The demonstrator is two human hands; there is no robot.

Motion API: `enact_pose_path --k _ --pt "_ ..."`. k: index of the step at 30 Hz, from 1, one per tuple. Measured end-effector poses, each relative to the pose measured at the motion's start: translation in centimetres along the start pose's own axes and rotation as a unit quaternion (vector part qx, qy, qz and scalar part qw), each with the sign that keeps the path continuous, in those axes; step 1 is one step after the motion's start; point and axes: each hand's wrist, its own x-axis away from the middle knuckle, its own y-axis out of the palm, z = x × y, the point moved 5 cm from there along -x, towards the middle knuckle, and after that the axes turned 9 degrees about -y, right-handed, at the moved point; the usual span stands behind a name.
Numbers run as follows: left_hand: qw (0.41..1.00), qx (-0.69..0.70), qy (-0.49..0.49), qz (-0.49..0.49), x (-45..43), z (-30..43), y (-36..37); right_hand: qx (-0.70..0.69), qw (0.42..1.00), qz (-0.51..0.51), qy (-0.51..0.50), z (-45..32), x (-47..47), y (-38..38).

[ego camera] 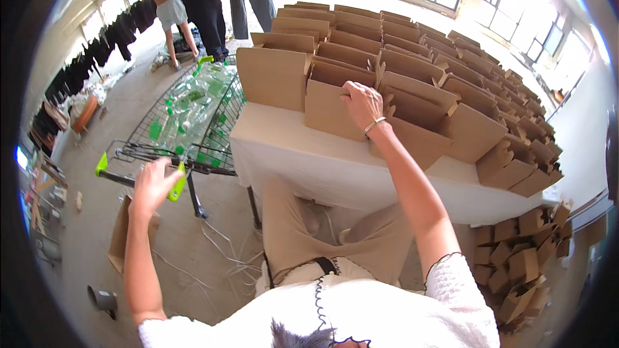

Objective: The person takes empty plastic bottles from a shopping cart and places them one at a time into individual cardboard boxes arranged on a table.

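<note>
My right hand (pixel 365 101) is at the upper front edge of an open cardboard box (pixel 333 104), its fingers curled over the rim. The box stands in the front row on a table with a white cloth (pixel 309 150). My left hand (pixel 155 183) is at the handle bar of a wire shopping cart (pixel 140 125), thumb and fingers apart. Whether its palm touches the bar is hidden. Clear plastic bottles (pixel 193 96) with green caps and labels fill the cart.
Rows of open cardboard boxes (pixel 416 65) cover the table. More boxes (pixel 512 256) are heaped on the floor at right. A loose carton (pixel 118 237), white cords (pixel 217 237) and a dark cylinder (pixel 101 298) lie at left. Two people (pixel 200 5) stand beyond the cart.
</note>
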Motion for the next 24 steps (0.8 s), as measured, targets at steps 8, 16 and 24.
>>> enact_pose_path --k 8,16,24 --pt "0.986 0.082 0.047 0.136 3.2 -3.1 3.9 -0.026 0.995 0.083 -0.049 -1.4 -0.3 -1.1" --pt "0.984 0.105 0.065 0.131 3.7 -0.9 3.0 0.011 0.988 0.1 -0.114 -2.6 1.4 -3.0" --pt "0.989 0.102 0.088 0.065 4.1 0.8 1.0 -0.01 0.992 0.091 -0.085 -0.6 -1.5 -0.4"
